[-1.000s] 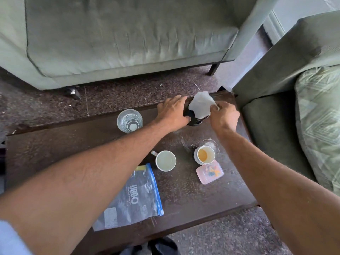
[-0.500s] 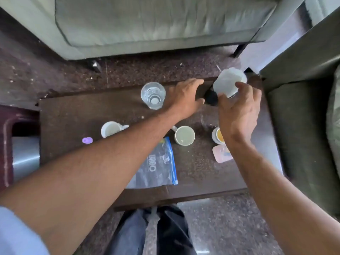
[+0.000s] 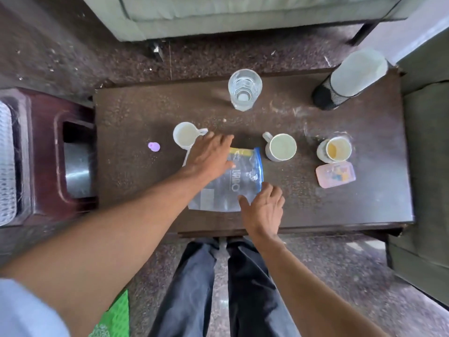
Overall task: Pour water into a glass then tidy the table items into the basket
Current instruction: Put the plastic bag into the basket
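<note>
A clear glass (image 3: 244, 89) with water stands at the far middle of the dark table (image 3: 364, 205). The white-lidded black bottle (image 3: 347, 80) stands at the far right corner. A clear zip bag (image 3: 239, 183) with a blue edge lies near the front. My left hand (image 3: 210, 154) lies flat with straight fingers over the bag's far left part. My right hand (image 3: 263, 210) is spread over the bag's near right corner. Neither hand grips anything. Two white mugs (image 3: 185, 135) (image 3: 280, 147) flank the bag, and a third cup (image 3: 336, 150) holds orange liquid.
A pink lidded box (image 3: 336, 175) lies by the orange cup. A small purple cap (image 3: 154, 146) lies on the left of the table. A maroon stool (image 3: 46, 156) stands to the left, sofas behind and to the right. A green item (image 3: 116, 317) sits on the floor.
Both hands let go of the bottle at the far right corner and came back toward me onto the zip bag. The camera view shifted left and down.
</note>
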